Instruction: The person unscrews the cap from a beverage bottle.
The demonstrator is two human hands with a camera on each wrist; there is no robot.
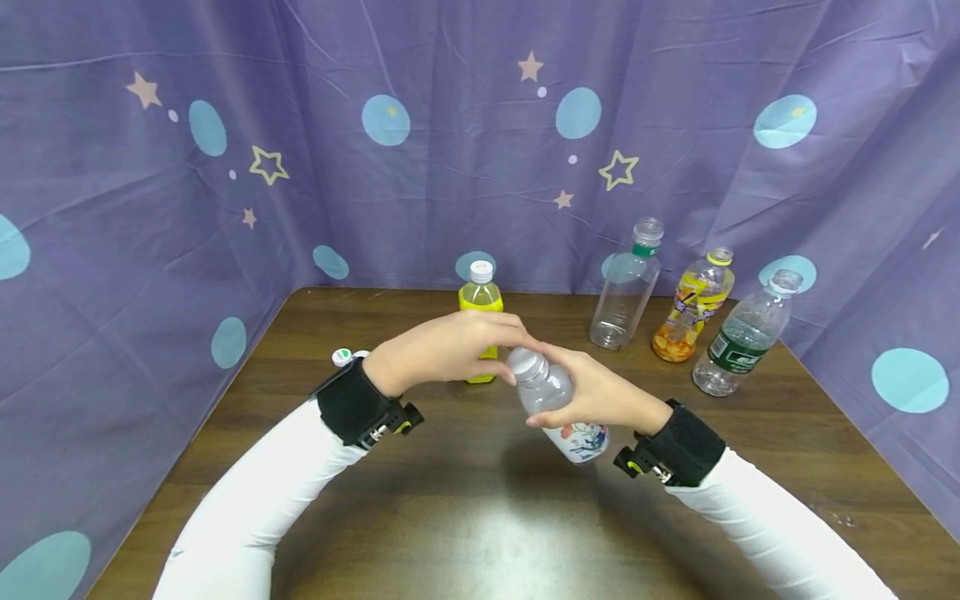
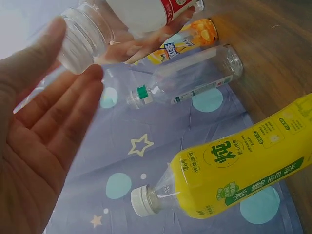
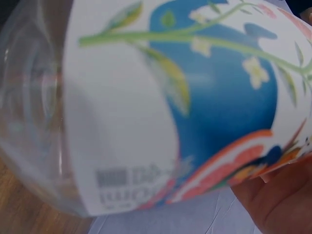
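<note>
My right hand (image 1: 596, 392) grips a clear plastic bottle (image 1: 551, 396) around its upper body, above the table. The bottle tilts, its top toward the upper left. Its white label (image 3: 122, 97) carries flowers, a blue shape and fruit slices, with a red patch in the left wrist view. My left hand (image 1: 450, 350) reaches over the top, thumb and fingertips on either side of the clear, ridged top (image 2: 80, 44), seeming to pinch it. Whether that top is a cap or the bare neck is unclear. Behind the left hand stands a yellow-labelled bottle (image 2: 243, 165) with a white cap.
At the back right stand a tall clear bottle (image 1: 626, 292) with a green neck band, an orange-labelled bottle (image 1: 693, 304) and a green-labelled bottle (image 1: 742, 337), all uncapped. Small white caps (image 1: 342, 357) lie beyond the left wrist. A purple curtain (image 1: 450, 192) hangs behind the brown table (image 1: 450, 533).
</note>
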